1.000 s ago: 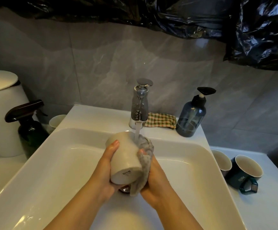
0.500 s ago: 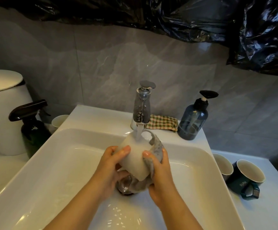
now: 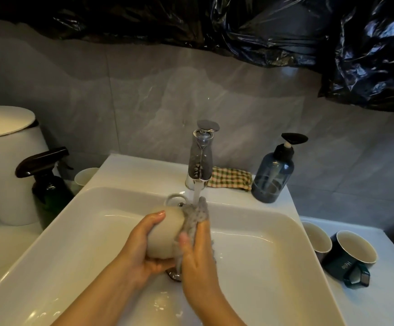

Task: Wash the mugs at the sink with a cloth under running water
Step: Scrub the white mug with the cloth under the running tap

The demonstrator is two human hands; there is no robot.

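Over the sink (image 3: pixel 78 222), our left hand (image 3: pixel 142 248) curls round the cream mug (image 3: pixel 164 231), which lies tipped on its side below the running tap (image 3: pixel 202 158). Our right hand (image 3: pixel 199 257) presses the grey cloth (image 3: pixel 195 216) against it, the thumb seemingly pinching the cloth.

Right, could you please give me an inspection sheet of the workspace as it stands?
Surface: white sink, wet, faucet running; counter on the right.
Job's things: beige mug held over the basin, grey cloth against it under the water; teal mug and another mug on the counter; pale cup left of the sink.
Clutter: spray bottle, soap bottle, checked cloth, white bin.
Hands: left hand grips the beige mug; right hand holds the grey cloth to it.
Cables: nothing seen.
Surroundings: grey tiled wall, black plastic sheet above.
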